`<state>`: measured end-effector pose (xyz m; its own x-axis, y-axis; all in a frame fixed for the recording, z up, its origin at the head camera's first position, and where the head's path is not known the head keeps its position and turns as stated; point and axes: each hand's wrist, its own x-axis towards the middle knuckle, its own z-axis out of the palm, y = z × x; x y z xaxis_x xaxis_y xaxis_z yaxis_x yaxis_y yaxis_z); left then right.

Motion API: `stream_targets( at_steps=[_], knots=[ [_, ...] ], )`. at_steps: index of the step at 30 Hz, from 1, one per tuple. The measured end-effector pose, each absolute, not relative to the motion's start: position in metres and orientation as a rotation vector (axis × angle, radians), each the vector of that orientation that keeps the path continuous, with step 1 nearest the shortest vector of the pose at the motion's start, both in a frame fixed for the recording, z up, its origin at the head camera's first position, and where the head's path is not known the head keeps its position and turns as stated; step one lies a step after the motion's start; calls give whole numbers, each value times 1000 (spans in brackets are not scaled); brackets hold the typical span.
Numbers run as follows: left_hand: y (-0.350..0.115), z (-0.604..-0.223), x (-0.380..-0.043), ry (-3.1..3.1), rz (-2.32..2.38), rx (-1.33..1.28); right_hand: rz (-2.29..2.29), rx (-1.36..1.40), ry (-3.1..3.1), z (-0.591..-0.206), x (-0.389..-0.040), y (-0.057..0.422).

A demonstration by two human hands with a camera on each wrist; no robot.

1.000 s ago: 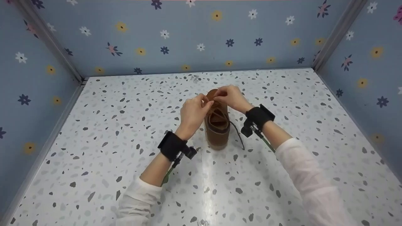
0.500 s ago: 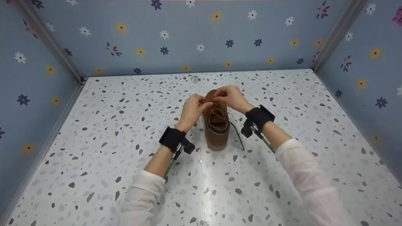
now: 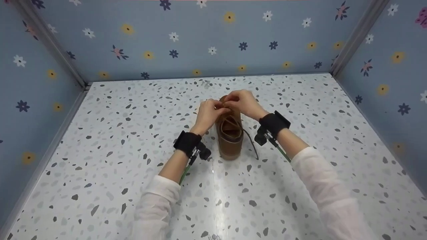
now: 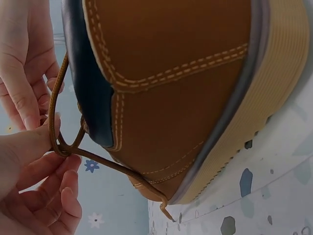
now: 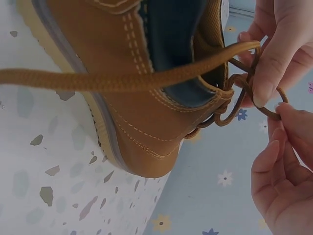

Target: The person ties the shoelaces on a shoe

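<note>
A brown lace-up shoe point(image 3: 230, 148) with a dark blue collar stands on its pale ridged sole, heel toward me. Both hands meet over its tongue end. My left hand point(image 3: 205, 115) pinches the brown shoelace point(image 4: 57, 100), which bends into a loop at its fingertips. My right hand point(image 3: 245, 102) pinches the lace too; in the right wrist view, the right thumb and fingers point(image 5: 288, 161) grip it just beside the left fingers point(image 5: 274, 58). A long lace end crosses that view's foreground. Part of the crossing is hidden behind the fingers.
The shoe stands on a white speckled surface point(image 3: 133, 160). Blue flower-patterned panels point(image 3: 193, 40) rise at the back and both sides. One loose lace end point(image 3: 252, 143) trails to the right of the shoe. Black straps with small cameras point(image 3: 274, 125) sit on both wrists.
My left hand has shifted slightly forward and inward, its fingertips now meeting the right hand's. The right hand has barely moved. The shoe stays in place.
</note>
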<state>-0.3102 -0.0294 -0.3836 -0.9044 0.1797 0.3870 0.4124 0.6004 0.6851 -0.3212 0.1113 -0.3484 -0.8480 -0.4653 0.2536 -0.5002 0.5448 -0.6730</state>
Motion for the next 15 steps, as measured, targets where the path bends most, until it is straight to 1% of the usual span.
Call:
stream_targets(
  at_steps=[5,15],
  knots=[
    [-27,-385,-311,-2573,-1172,-412,1198,871,-2706,-348,-321,109],
    [-23,-384,-312,-2645,-1070,-370,1281,908,-2670,-348,-323,109]
  ],
)
